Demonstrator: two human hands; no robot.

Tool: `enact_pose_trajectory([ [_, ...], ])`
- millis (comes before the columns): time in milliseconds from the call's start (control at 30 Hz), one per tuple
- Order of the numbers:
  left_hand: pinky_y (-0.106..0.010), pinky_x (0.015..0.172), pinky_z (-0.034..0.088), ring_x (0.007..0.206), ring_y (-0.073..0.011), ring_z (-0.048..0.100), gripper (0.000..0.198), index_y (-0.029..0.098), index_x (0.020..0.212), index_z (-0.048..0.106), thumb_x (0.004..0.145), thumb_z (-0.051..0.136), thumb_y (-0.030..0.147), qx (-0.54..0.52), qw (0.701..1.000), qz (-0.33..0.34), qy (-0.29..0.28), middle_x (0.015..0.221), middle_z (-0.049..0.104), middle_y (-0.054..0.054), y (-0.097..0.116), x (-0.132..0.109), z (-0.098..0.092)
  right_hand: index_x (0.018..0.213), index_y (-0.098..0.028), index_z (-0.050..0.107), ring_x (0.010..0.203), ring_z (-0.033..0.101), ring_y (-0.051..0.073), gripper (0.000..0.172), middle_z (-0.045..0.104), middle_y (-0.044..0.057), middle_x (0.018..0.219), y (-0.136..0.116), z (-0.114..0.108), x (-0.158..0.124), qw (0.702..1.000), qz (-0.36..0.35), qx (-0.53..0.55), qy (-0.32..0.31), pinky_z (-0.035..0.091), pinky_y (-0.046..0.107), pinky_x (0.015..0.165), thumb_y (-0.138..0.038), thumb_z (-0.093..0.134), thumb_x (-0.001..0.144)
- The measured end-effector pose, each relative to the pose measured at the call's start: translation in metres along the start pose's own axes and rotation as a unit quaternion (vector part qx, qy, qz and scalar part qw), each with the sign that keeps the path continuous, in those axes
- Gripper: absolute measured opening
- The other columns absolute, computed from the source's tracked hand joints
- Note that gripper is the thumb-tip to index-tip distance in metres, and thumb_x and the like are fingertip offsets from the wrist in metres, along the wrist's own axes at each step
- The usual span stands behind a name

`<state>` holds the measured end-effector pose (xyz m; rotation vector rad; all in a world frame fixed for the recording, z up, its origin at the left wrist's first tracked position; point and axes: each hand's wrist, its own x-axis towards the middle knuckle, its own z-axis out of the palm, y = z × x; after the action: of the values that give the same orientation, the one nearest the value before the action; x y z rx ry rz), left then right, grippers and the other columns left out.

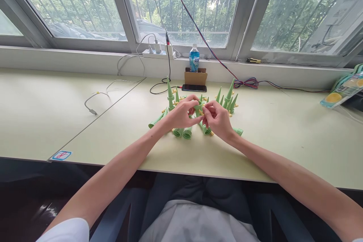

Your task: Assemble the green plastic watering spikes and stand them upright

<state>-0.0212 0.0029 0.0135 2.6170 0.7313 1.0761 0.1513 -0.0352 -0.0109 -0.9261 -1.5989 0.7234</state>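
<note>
My left hand (184,112) is closed around a green plastic plant watering spike (198,108), its wide round end turned up. From the other side, the fingers of my right hand (217,118) pinch a small yellow valve (201,113) at the spike's side. Around both hands are several more green spikes with yellow valves. Some stand upright, like the tall spike (170,94) on the left and the spike (229,92) on the right. Others lie flat with their threaded open ends toward me, among them a spike (186,133) below my left hand. My hands partly hide the middle of the group.
Behind the spikes, a black phone (194,88) lies before a small cardboard box (195,77) and a blue-labelled bottle (194,58). A white cable (92,111) trails on the left. Coiled red-and-blue wire (246,82) lies back right. A power strip (159,53) sits on the sill.
</note>
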Motion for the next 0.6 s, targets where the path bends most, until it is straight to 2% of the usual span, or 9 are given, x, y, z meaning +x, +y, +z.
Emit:
enact_pose_trajectory([
  [400, -0.025, 0.051, 0.043, 0.054, -0.0045, 0.042, 0.025, 0.017, 0.076, 0.050, 0.079, 0.069, 0.033, 0.005, 1.000, -0.004, 0.004, 0.100, 0.054, -0.006, -0.0016, 0.0004, 0.0003, 0.081, -0.022, 0.050, 0.045, 0.053, 0.012, 0.030, 0.056, -0.003, 0.055, -0.0019, -0.0017, -0.0011, 0.997, -0.022, -0.076, 0.015, 0.042, 0.025, 0.047, -0.048, 0.049, 0.094],
  [600, -0.025, 0.051, 0.042, 0.053, -0.0037, 0.042, 0.027, 0.017, 0.076, 0.050, 0.080, 0.069, 0.035, 0.000, 1.000, -0.006, 0.003, 0.100, 0.054, -0.005, -0.0014, 0.0008, 0.0003, 0.078, -0.022, 0.051, 0.049, 0.053, 0.012, 0.030, 0.060, -0.001, 0.059, -0.0015, -0.0027, -0.0010, 0.992, -0.044, -0.118, 0.028, 0.041, 0.025, 0.052, -0.045, 0.047, 0.096],
])
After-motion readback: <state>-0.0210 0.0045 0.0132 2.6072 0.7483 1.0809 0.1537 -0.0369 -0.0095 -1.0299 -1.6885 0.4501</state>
